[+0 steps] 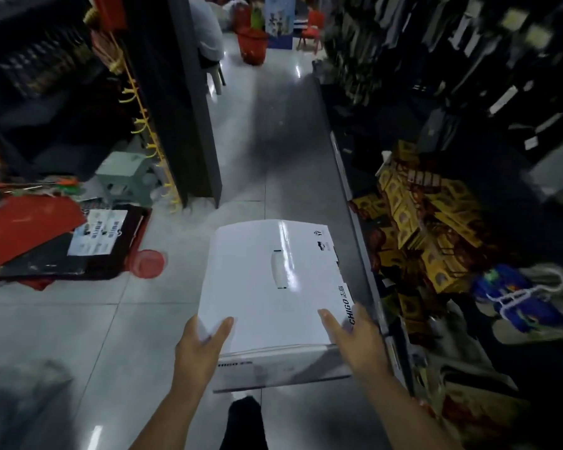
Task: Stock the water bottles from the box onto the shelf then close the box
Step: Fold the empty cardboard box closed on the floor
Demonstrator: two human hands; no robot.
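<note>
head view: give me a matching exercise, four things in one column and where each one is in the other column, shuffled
Things
1 white cardboard box
2 round red plastic lid
3 red plastic basket
4 stack of yellow cartons

Places
a far down the grey tiled floor
b on the low shelf at right
c held between the left hand and the right hand
d lying on that floor, left of the box

Pairs: 1-c, 2-d, 3-a, 4-b
</note>
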